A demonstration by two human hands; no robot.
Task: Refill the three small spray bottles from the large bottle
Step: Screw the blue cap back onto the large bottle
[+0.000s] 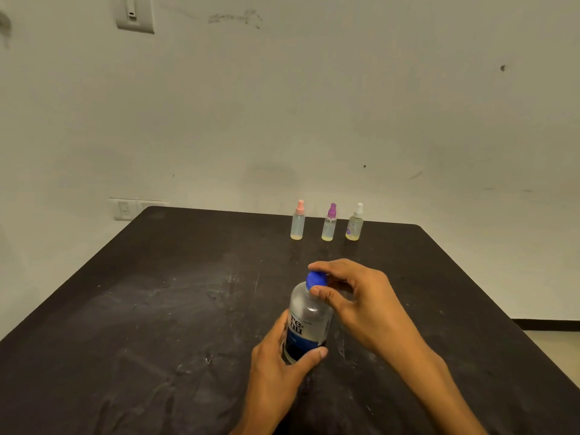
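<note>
Nearest to the person, the left hand [279,356] wraps around the lower body of the large bottle [309,321], thumb pressed across the dark blue label, fingers closed tight on it. That clear bottle stands on the black table [141,324], leaning slightly, near the middle of the tabletop. At its twelve o'clock sits the blue cap [316,280], still on the neck. The right hand [357,296] comes in from four o'clock, thumb and forefinger pinched shut on the cap from either side.

Well beyond, toward twelve o'clock near the far edge, three small spray bottles stand upright in a row, apart from one another: the pink-topped bottle [298,221], then the purple-topped bottle [329,223], then the white-topped bottle [355,222]. Each shows only a thin yellowish layer at its bottom.

Behind the table's ten o'clock corner, a wall switch [125,209] is mounted on the pale wall [314,105].
</note>
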